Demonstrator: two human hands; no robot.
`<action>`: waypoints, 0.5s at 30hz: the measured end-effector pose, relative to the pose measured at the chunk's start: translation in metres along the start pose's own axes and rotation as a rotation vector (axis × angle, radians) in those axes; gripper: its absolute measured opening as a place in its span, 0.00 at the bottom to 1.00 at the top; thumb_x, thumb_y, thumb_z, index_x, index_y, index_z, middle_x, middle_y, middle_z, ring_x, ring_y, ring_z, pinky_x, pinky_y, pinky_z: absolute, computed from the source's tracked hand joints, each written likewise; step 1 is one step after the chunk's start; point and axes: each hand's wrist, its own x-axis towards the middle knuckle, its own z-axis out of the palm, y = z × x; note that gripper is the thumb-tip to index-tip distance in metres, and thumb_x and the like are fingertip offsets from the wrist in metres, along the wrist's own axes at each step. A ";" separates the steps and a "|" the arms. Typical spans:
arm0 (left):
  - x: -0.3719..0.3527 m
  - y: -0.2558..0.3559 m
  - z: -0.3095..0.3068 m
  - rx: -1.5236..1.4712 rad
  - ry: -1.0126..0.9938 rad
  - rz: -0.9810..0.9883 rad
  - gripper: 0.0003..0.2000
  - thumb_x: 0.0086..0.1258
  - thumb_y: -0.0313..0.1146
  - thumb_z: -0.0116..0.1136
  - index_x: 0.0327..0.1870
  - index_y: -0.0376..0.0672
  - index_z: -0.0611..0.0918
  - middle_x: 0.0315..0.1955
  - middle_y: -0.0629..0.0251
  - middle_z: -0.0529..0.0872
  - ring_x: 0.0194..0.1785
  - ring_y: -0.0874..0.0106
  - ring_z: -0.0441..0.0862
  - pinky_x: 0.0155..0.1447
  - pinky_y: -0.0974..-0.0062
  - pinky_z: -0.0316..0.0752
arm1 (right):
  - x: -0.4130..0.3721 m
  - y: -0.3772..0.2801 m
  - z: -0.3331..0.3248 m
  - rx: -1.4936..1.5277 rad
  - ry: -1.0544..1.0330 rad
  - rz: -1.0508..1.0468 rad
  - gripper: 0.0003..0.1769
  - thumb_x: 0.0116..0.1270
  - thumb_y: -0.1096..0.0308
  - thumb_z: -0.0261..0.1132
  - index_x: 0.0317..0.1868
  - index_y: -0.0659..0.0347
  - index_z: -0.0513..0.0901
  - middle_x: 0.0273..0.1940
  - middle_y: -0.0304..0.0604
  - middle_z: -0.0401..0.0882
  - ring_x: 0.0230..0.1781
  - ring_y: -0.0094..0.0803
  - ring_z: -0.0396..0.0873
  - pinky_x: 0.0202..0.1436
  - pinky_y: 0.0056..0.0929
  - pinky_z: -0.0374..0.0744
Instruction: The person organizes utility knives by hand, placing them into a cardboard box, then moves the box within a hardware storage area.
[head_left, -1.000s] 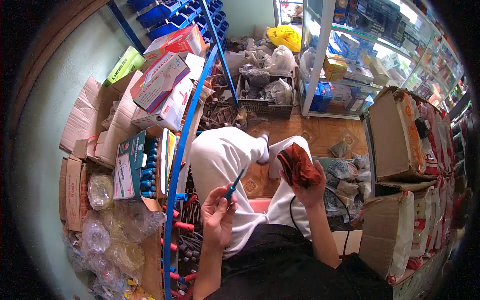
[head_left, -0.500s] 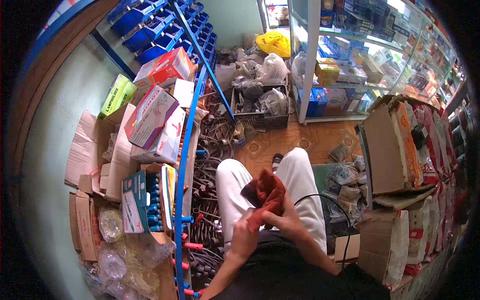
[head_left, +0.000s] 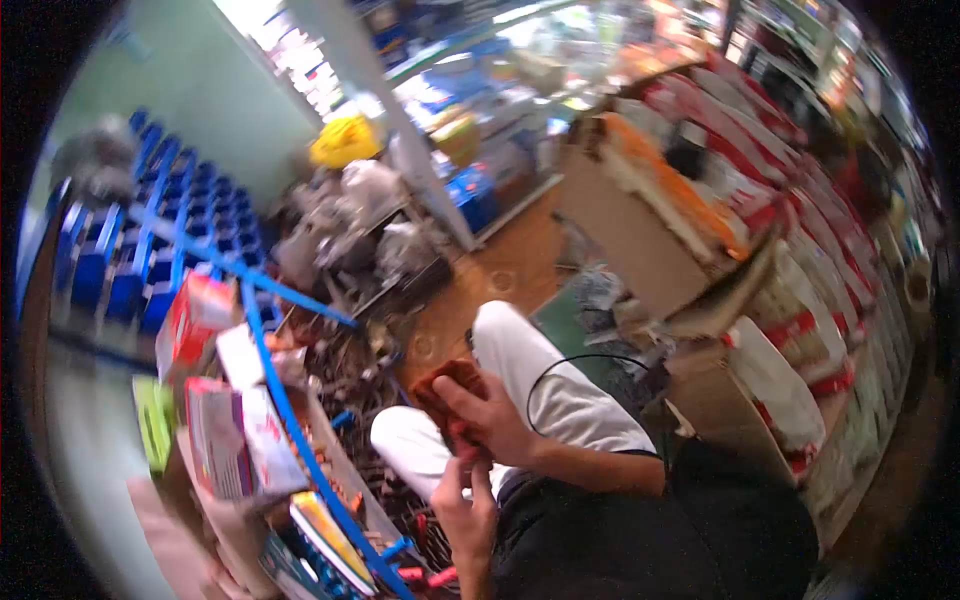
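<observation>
A reddish-brown cloth [head_left: 436,392] is bunched up between my hands, over my white-trousered legs [head_left: 545,385]. My right hand [head_left: 492,415] lies on top of the cloth, its fingers pressed round it. Lower down, my left hand [head_left: 466,505] pinches the bottom end of the cloth between its fingers. A thin black cable [head_left: 570,357] curves past my right wrist and over the trousers.
Blue bins [head_left: 200,215] and a blue metal frame [head_left: 290,425] stand left, with boxes [head_left: 216,435] beside it. Bagged items and a yellow bag [head_left: 345,141] lie ahead near a glass cabinet [head_left: 480,130]. Cardboard boxes [head_left: 640,230] with red-and-white packets are at right.
The view has turned to the right and tilted. My right hand has moved up over the cloth, and my left hand is now below it at the cloth's lower end.
</observation>
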 end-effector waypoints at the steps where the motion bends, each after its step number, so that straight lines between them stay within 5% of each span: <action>1: 0.004 -0.001 0.005 0.024 0.037 0.044 0.06 0.73 0.25 0.58 0.44 0.32 0.81 0.29 0.59 0.87 0.32 0.73 0.86 0.36 0.75 0.75 | 0.002 -0.005 0.000 0.018 0.030 0.004 0.17 0.77 0.54 0.62 0.51 0.61 0.80 0.37 0.33 0.80 0.39 0.19 0.78 0.43 0.21 0.76; 4: 0.007 0.012 0.018 0.082 0.185 0.057 0.08 0.67 0.25 0.67 0.42 0.33 0.82 0.28 0.61 0.87 0.27 0.76 0.80 0.34 0.75 0.73 | -0.001 -0.030 0.002 0.157 0.132 0.015 0.20 0.77 0.48 0.62 0.45 0.58 0.82 0.29 0.32 0.78 0.25 0.17 0.75 0.27 0.19 0.73; 7: 0.010 0.017 0.022 0.035 0.058 0.059 0.08 0.67 0.27 0.70 0.37 0.34 0.82 0.27 0.65 0.85 0.26 0.79 0.77 0.32 0.79 0.71 | -0.003 -0.034 -0.020 0.280 0.201 -0.074 0.22 0.74 0.42 0.62 0.38 0.53 0.80 0.25 0.32 0.74 0.17 0.19 0.71 0.20 0.20 0.69; 10: 0.005 0.015 0.033 -0.036 0.029 0.179 0.07 0.71 0.28 0.65 0.35 0.34 0.82 0.23 0.65 0.83 0.24 0.80 0.75 0.30 0.78 0.70 | -0.013 -0.039 -0.038 0.556 0.199 0.187 0.22 0.74 0.41 0.60 0.39 0.51 0.79 0.25 0.31 0.77 0.17 0.20 0.71 0.18 0.23 0.67; 11: 0.006 0.011 0.034 0.076 0.125 0.434 0.08 0.75 0.29 0.60 0.35 0.34 0.82 0.20 0.65 0.81 0.23 0.80 0.74 0.28 0.76 0.68 | -0.010 -0.027 -0.052 0.761 0.069 0.166 0.21 0.73 0.41 0.61 0.40 0.51 0.79 0.26 0.31 0.78 0.16 0.21 0.71 0.17 0.21 0.66; 14: -0.005 0.027 0.035 -0.135 0.145 0.579 0.14 0.80 0.36 0.53 0.34 0.36 0.82 0.17 0.65 0.78 0.21 0.78 0.73 0.26 0.76 0.65 | -0.019 -0.028 -0.075 0.829 0.046 0.177 0.21 0.69 0.41 0.65 0.40 0.50 0.79 0.25 0.32 0.76 0.18 0.24 0.75 0.16 0.21 0.72; 15: -0.008 0.037 0.035 -0.259 0.013 0.597 0.17 0.81 0.41 0.52 0.33 0.36 0.82 0.18 0.64 0.78 0.23 0.78 0.74 0.28 0.76 0.68 | -0.027 -0.028 -0.083 0.818 0.042 0.149 0.21 0.70 0.41 0.64 0.41 0.50 0.80 0.26 0.32 0.78 0.19 0.22 0.74 0.18 0.21 0.71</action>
